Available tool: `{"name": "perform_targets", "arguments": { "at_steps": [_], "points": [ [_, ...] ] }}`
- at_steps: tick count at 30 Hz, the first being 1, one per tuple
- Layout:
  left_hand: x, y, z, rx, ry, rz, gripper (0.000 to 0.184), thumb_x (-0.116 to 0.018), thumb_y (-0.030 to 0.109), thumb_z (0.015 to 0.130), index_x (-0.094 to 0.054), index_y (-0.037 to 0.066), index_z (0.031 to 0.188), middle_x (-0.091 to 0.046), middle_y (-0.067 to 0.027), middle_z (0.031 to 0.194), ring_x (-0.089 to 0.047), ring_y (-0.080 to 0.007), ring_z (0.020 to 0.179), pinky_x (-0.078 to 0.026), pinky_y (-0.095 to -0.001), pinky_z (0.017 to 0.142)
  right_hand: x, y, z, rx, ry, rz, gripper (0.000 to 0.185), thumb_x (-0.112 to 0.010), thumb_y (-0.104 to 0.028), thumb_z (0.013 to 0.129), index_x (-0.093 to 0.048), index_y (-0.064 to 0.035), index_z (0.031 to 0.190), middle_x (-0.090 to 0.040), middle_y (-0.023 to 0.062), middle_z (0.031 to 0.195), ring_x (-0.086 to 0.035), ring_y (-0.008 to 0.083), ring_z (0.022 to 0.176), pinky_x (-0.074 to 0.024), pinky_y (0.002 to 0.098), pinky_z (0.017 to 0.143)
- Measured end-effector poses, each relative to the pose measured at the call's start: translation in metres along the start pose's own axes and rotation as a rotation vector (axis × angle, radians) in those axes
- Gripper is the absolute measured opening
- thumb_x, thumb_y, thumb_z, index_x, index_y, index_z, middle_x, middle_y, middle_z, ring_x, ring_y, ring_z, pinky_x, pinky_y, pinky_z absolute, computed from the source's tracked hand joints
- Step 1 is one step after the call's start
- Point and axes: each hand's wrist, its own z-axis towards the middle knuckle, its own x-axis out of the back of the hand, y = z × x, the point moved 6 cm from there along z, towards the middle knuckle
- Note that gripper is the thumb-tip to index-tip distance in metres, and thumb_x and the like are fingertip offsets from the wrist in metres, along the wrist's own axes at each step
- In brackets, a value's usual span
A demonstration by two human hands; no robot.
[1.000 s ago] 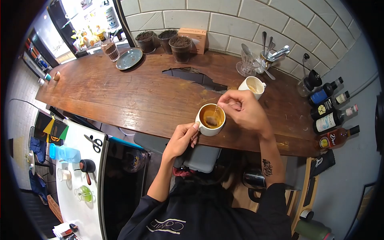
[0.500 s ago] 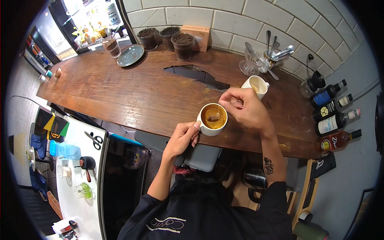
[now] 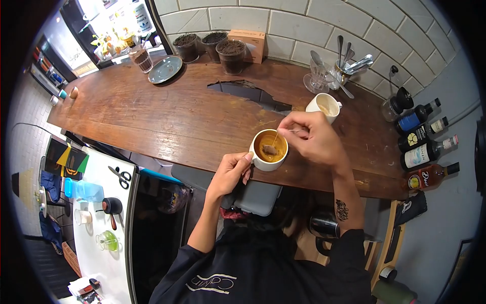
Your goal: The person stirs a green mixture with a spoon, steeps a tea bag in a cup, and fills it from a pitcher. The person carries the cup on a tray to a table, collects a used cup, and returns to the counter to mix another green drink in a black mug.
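A white cup (image 3: 269, 166) of amber tea stands near the front edge of the wooden counter. My left hand (image 3: 229, 173) is closed on its handle at the left side. Above the cup's right rim, my right hand (image 3: 313, 138) pinches the string of a tea bag (image 3: 270, 149). The string runs down into the cup, where the bag hangs in the tea. Behind my right hand stands a second white cup (image 3: 324, 106) with a pale residue inside, its lower part partly covered by the hand.
The wooden counter (image 3: 167, 116) has a jagged dark hole (image 3: 248, 95). Along the wall stand a grey plate (image 3: 165, 70), several soil-filled plastic cups (image 3: 232, 55) and a spoon holder (image 3: 340, 76). Bottles (image 3: 420, 152) line the right end. Scissors (image 3: 120, 176) lie on the white table at left.
The tea bag has shifted slightly left and down inside the cup. My right hand keeps its pinch on the string, and my left hand stays on the handle.
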Motion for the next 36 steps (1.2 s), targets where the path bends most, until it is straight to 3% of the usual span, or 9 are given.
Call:
{"name": "perform_targets", "arguments": {
  "at_steps": [6, 8, 12, 13, 21, 24, 27, 32, 36],
  "points": [
    [0.0, 0.002, 0.001, -0.01, -0.007, 0.02, 0.042, -0.045, 0.025, 0.104, -0.052, 0.004, 0.069, -0.046, 0.0017, 0.059, -0.046, -0.0061, 0.053, -0.039, -0.0228, 0.049, 0.01, -0.006, -0.003, -0.027, 0.087, 0.025, 0.013, -0.067, -0.01, 0.087, -0.066, 0.0034, 0.085, -0.042, -0.0012, 0.054, -0.035, 0.0052, 0.053, -0.0299, 0.0258, 0.048],
    [0.0, 0.001, 0.0, -0.01, -0.014, 0.027, 0.042, -0.045, 0.025, 0.104, -0.051, 0.004, 0.069, -0.046, 0.0017, 0.058, -0.046, -0.0061, 0.053, -0.039, -0.0228, 0.049, -0.002, 0.002, 0.0, -0.032, -0.04, -0.059, 0.014, -0.067, -0.011, 0.087, -0.066, 0.0029, 0.085, -0.042, -0.0012, 0.054, -0.035, 0.0052, 0.053, -0.0311, 0.0255, 0.049],
    [0.0, 0.0, 0.001, -0.007, -0.017, 0.002, 0.042, -0.045, 0.025, 0.104, -0.051, 0.004, 0.068, -0.046, 0.0015, 0.058, -0.046, -0.0062, 0.052, -0.038, -0.0228, 0.049, 0.005, -0.001, -0.003, -0.001, 0.034, -0.012, 0.012, -0.067, -0.009, 0.088, -0.066, 0.0031, 0.087, -0.052, -0.0004, 0.061, -0.04, 0.0039, 0.056, -0.0332, 0.0244, 0.049],
    [0.001, 0.001, 0.001, -0.013, -0.013, 0.0, 0.042, -0.045, 0.025, 0.104, -0.05, 0.004, 0.068, -0.046, 0.0015, 0.058, -0.046, -0.0062, 0.052, -0.038, -0.0229, 0.049, 0.012, -0.003, -0.005, -0.105, 0.056, 0.009, 0.013, -0.067, -0.009, 0.088, -0.066, 0.0042, 0.088, -0.058, 0.003, 0.067, -0.049, 0.0053, 0.06, -0.041, 0.0237, 0.053],
    [0.002, -0.001, 0.002, 0.01, -0.011, -0.01, 0.042, -0.046, 0.025, 0.103, -0.05, 0.004, 0.068, -0.042, 0.0025, 0.059, -0.048, -0.0076, 0.052, -0.039, -0.0234, 0.049, 0.01, 0.0, -0.004, -0.137, 0.009, -0.054, 0.015, -0.067, -0.01, 0.088, -0.066, 0.005, 0.089, -0.065, 0.0054, 0.074, -0.058, 0.0061, 0.069, -0.0505, 0.0232, 0.064],
    [0.002, 0.0, 0.001, 0.009, 0.001, -0.009, 0.042, -0.047, 0.026, 0.103, -0.05, 0.005, 0.067, -0.041, 0.0027, 0.06, -0.049, -0.0087, 0.052, -0.039, -0.024, 0.048, 0.008, -0.005, -0.004, -0.042, 0.05, 0.119, 0.014, -0.067, -0.01, 0.088, -0.066, 0.004, 0.09, -0.064, 0.0046, 0.072, -0.057, 0.0055, 0.068, -0.0478, 0.0223, 0.06],
    [0.001, 0.0, 0.002, -0.004, -0.015, -0.008, 0.041, -0.047, 0.026, 0.103, -0.051, 0.005, 0.068, -0.042, 0.0026, 0.06, -0.049, -0.0086, 0.052, -0.039, -0.024, 0.048, -0.004, 0.009, -0.001, -0.087, -0.064, -0.018, 0.013, -0.067, -0.008, 0.089, -0.066, 0.0052, 0.09, -0.066, 0.0057, 0.076, -0.059, 0.0049, 0.071, -0.049, 0.0221, 0.061],
    [0.001, 0.0, 0.001, -0.002, -0.013, -0.014, 0.041, -0.046, 0.024, 0.104, -0.048, 0.005, 0.067, -0.043, 0.0026, 0.06, -0.047, -0.0065, 0.054, -0.039, -0.0231, 0.049, 0.011, -0.012, -0.006, 0.0, 0.08, 0.06, 0.013, -0.067, -0.009, 0.088, -0.066, 0.0044, 0.09, -0.063, 0.0034, 0.073, -0.052, 0.0027, 0.065, -0.0449, 0.0218, 0.056],
    [0.001, 0.001, 0.002, -0.001, -0.001, -0.013, 0.041, -0.048, 0.026, 0.103, -0.05, 0.005, 0.067, -0.043, 0.0021, 0.059, -0.05, -0.0086, 0.052, -0.04, -0.0242, 0.048, -0.008, 0.01, -0.003, -0.073, -0.059, -0.006, 0.013, -0.067, -0.006, 0.089, -0.065, 0.006, 0.09, -0.062, 0.0016, 0.074, -0.05, 0.0015, 0.064, -0.042, 0.02, 0.053]
  ]
}}
